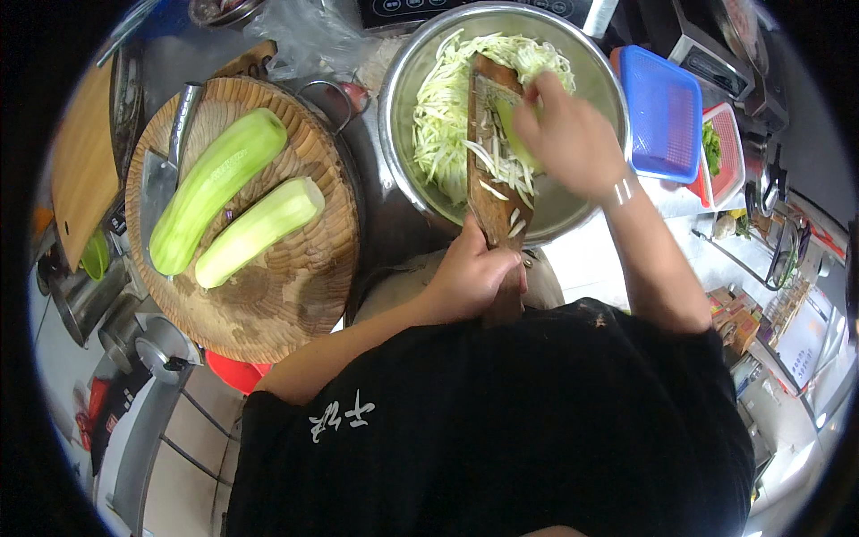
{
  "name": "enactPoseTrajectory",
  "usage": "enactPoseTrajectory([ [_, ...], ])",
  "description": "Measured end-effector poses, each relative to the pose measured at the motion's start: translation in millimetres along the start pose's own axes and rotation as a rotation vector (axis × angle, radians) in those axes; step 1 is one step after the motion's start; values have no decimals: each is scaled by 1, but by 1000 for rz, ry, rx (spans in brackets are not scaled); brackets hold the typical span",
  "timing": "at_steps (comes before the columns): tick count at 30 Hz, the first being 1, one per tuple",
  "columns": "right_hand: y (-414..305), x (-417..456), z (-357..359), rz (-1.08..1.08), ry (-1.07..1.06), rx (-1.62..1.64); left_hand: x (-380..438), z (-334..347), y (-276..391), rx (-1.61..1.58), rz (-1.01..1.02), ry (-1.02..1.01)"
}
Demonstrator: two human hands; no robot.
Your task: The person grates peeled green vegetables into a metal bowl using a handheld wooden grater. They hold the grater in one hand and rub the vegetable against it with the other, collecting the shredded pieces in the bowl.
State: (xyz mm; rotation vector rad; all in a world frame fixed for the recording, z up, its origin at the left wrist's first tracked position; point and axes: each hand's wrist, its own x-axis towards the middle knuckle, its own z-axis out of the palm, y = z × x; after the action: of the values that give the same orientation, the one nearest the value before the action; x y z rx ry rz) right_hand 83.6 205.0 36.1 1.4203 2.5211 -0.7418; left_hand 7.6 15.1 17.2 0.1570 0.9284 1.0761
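Observation:
My left hand (478,272) grips the lower end of a wooden grater board (498,208), which leans over a large stainless steel bowl (392,158). My right hand (570,137), blurred, holds a pale green piece of gourd (513,134) against the board's grating face. Loose white-green shreds (507,171) lie on the board. A heap of the same shreds (436,127) fills the left and far part of the bowl. To the left, two peeled gourds (218,191), one longer and greener, rest on a round wooden chopping block (302,288).
A cleaver (158,181) lies on the block beside the longer gourd. Right of the bowl are a blue plastic basket (661,114) and a red-and-white basket (728,158) with green leaves. A clear plastic bag (305,40) lies behind the block. A wooden board (87,161) stands at far left.

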Motion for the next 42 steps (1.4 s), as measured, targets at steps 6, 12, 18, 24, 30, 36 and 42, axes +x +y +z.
enactPoseTrajectory([
  [6,23,46,28,49,136,-48,1,5,1,48,-64,-19],
  [12,7,24,8,8,46,-39,3,-4,-5,47,-28,-37],
  [18,7,23,12,61,40,-72,3,2,-4,66,-53,-55],
  [24,16,65,12,62,-97,-87,1,3,3,40,-60,-44],
  [30,-2,-10,11,-12,56,-73,1,2,4,97,-110,-51],
  [36,33,85,40,82,44,-80,1,2,3,71,-141,-36],
  [42,4,-27,12,-110,129,-82,2,1,2,84,-76,-51],
])
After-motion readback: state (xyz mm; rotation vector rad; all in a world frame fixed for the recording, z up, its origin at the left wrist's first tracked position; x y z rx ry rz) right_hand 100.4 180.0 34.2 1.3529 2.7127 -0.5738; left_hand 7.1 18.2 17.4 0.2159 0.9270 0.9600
